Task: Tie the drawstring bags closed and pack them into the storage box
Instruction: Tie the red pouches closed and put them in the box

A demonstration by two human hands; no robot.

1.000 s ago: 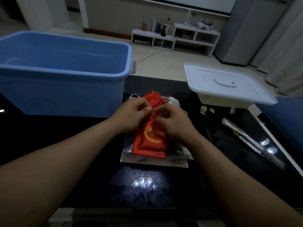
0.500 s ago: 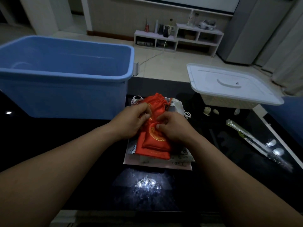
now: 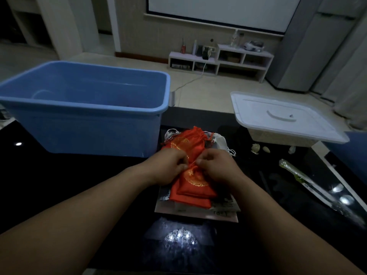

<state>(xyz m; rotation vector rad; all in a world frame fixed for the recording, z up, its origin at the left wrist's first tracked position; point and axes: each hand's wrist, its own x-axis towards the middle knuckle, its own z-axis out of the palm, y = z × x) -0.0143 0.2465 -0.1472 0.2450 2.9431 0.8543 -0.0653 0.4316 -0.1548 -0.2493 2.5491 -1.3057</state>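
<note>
A pile of orange drawstring bags with gold emblems lies at the table's middle on a flat printed sheet (image 3: 208,214). My left hand (image 3: 168,165) and my right hand (image 3: 216,167) meet over the top orange bag (image 3: 195,185), each pinching its gathered neck and cord between thumb and fingers. Another orange bag (image 3: 188,138) lies behind the hands, with white drawstring bags (image 3: 220,140) under it. The blue storage box (image 3: 85,108) stands open at the left, just beyond my left hand.
A white lidded basket (image 3: 286,118) sits at the right rear of the black glossy table (image 3: 59,185). A long clear wrapped packet (image 3: 309,185) and small pale bits (image 3: 255,148) lie at the right. A lamp's glare shows on the table in front of the pile.
Both hands have drawn a little closer to me along the top orange bag and stay pinched on its neck. The camera has tilted up, so the pile sits lower in view.
</note>
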